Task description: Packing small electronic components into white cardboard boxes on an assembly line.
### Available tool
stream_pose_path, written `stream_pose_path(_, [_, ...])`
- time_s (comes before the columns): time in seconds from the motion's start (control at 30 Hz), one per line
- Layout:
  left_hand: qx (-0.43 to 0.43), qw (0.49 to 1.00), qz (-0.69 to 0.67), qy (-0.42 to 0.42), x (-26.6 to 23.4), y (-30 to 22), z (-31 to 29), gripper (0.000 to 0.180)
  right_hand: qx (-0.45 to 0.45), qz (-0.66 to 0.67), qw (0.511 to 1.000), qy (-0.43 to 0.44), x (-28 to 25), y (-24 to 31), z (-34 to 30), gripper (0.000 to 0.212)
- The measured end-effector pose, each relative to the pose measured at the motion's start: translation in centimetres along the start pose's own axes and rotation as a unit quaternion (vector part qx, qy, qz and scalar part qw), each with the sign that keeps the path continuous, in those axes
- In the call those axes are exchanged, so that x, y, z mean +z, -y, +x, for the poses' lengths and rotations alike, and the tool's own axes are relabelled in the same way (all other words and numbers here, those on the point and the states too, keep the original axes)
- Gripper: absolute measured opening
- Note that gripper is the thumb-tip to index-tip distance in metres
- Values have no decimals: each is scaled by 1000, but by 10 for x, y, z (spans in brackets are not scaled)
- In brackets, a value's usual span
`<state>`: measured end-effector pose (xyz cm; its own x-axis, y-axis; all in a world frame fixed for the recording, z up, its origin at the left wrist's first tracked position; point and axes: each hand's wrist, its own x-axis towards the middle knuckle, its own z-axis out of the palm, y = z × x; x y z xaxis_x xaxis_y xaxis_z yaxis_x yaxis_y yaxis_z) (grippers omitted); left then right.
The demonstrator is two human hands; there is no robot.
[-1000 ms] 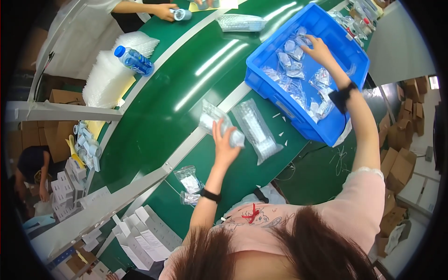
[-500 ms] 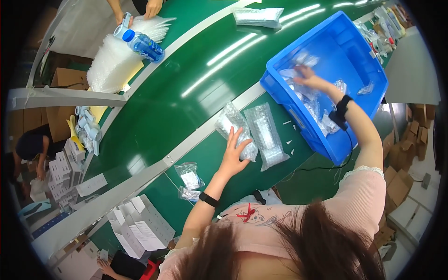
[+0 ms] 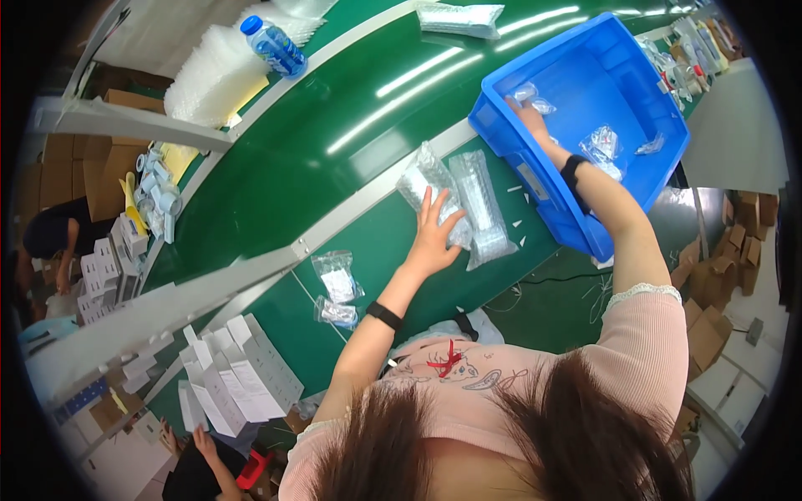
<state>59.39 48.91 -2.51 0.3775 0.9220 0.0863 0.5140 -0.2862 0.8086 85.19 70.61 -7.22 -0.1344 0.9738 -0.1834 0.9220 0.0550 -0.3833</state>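
Note:
My left hand (image 3: 433, 240) lies with spread fingers on a bubble-wrapped package (image 3: 426, 172). A second bubble-wrapped package (image 3: 482, 204) rests just right of it on the green table. Inside the blue bin (image 3: 622, 92), my right hand (image 3: 532, 125) reaches along the near left wall. Its fingers look stretched out, close to a clear plastic bag (image 3: 539, 101); the bin wall hides what lies below it. More clear bags (image 3: 602, 149) sit on the bin floor, and a small one (image 3: 651, 144) is at the right side.
Two small clear bags (image 3: 338, 280) lie left of my forearm. White boxes (image 3: 238, 371) stand at lower left. Beyond a metal rail (image 3: 334, 221) are a blue-capped bottle (image 3: 274, 48), bubble wrap sheets (image 3: 219, 75) and another wrapped package (image 3: 460, 20). Another person's hands (image 3: 200, 447) are at lower left.
My right hand has moved toward the bin's left wall, and fewer bags show there. My left hand stays on the package. The other person's hands at the upper left are out of view.

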Motion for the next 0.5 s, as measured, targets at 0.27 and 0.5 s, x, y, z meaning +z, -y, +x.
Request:
stream_pose_path(0.27, [-9,996,13,-92,-44,-24,-78,61,-27,414,902,-117,-116,14,-62,51])
stream_pose_path(0.5, [-180,874,-316,-321,-76,-11,-159,50,-107,455,884,-26,-126,163,-204,55])
